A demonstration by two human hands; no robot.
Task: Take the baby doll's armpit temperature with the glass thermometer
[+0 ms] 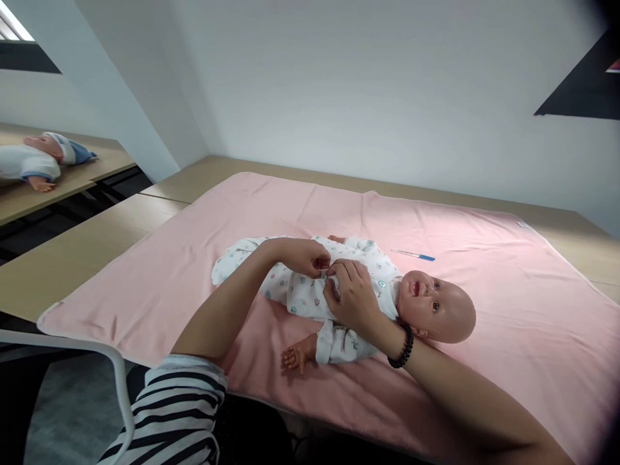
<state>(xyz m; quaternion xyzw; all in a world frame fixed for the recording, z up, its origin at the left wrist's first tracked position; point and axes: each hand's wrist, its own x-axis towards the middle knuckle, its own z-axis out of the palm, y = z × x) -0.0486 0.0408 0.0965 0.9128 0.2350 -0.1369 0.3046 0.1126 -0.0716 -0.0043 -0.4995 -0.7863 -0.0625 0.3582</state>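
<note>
A baby doll lies on its back on a pink blanket, head to the right. It wears a white patterned romper. My left hand pinches the romper's front at the doll's belly. My right hand, with a black bead bracelet on its wrist, rests on the doll's chest, fingers pinching the same spot of fabric. Both hands meet fingertip to fingertip.
A thin white and blue stick lies on the blanket beyond the doll. The blanket covers a wooden table. A second doll lies on another table at far left. A white chair frame stands near left.
</note>
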